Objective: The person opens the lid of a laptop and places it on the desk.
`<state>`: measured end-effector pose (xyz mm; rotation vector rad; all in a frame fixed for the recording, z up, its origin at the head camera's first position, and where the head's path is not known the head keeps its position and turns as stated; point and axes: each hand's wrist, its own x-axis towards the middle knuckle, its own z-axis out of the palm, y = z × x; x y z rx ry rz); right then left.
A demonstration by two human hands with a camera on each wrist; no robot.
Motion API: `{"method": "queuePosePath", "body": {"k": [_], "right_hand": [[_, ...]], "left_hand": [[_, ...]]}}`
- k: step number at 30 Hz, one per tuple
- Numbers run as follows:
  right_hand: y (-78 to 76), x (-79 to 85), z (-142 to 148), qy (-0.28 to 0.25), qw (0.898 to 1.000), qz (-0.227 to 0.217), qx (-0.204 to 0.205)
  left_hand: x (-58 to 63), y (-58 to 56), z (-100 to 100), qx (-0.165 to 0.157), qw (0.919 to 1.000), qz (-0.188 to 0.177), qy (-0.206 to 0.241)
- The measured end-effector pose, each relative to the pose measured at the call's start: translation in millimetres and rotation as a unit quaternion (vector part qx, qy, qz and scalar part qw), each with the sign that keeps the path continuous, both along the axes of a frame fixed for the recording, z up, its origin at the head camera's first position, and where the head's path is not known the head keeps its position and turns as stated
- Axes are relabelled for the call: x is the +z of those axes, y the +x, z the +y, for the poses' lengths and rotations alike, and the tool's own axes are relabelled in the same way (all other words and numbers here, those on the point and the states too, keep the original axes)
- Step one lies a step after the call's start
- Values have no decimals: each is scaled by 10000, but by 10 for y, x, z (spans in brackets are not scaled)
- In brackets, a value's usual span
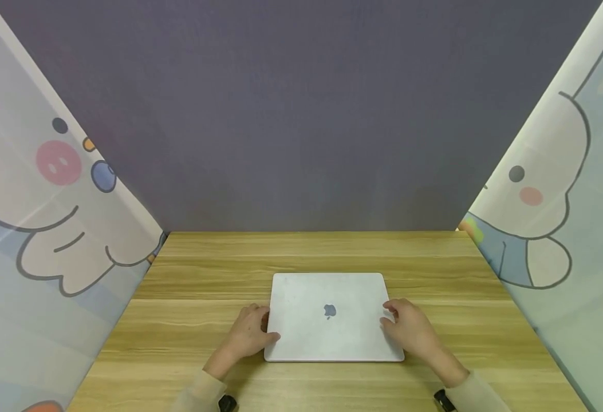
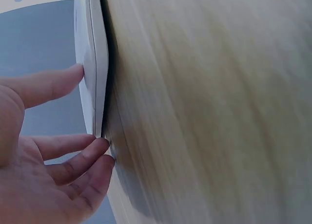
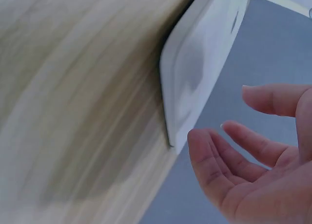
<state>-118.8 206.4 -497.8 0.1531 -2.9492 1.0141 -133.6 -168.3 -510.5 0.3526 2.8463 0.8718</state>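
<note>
A closed silver laptop with an apple logo lies flat on the wooden table, lid up. At its left edge, my left hand has the thumb on the lid and the other fingers curled at the side. In the left wrist view, the fingertips meet the laptop's rim close to the tabletop. Over the right edge hovers my right hand, thumb and index apart. The right wrist view shows a gap between these loosely bent fingers and the laptop.
Light wood planks of the table surround the laptop. A dark grey panel rises behind the table. Cartoon-print curtains flank it on both sides. Pale sleeves and dark wrist devices show at the bottom.
</note>
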Motion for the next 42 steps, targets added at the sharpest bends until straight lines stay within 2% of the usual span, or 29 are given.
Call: {"method": "queuePosePath", "body": {"k": [4, 7, 11, 13, 19, 27, 36, 42], "right_hand": [[50, 55, -92, 139, 9997, 111, 162], [86, 93, -180, 263, 9990, 172, 321], [131, 127, -293, 384, 9975, 241, 536], [151, 119, -341, 457, 9966, 294, 627], [203, 53, -462, 883, 9879, 733, 1040], [250, -17, -573, 1575, 9583, 1515, 1844], [277, -128, -700, 2119, 9358, 1704, 2245], [274, -177, -754, 2254, 9254, 1842, 2426]], "left_hand": [[11, 54, -26, -259, 9992, 140, -257], [34, 87, -64, -618, 9969, 221, -438], [70, 122, -120, -1073, 9925, 149, -573], [82, 131, -142, -1177, 9914, 52, -574], [69, 134, -179, -1194, 9912, -189, -549], [34, 110, -178, -1212, 9909, -176, -552], [13, 102, -164, -1238, 9903, -166, -602], [7, 95, -160, -1148, 9910, -226, -655]]}}
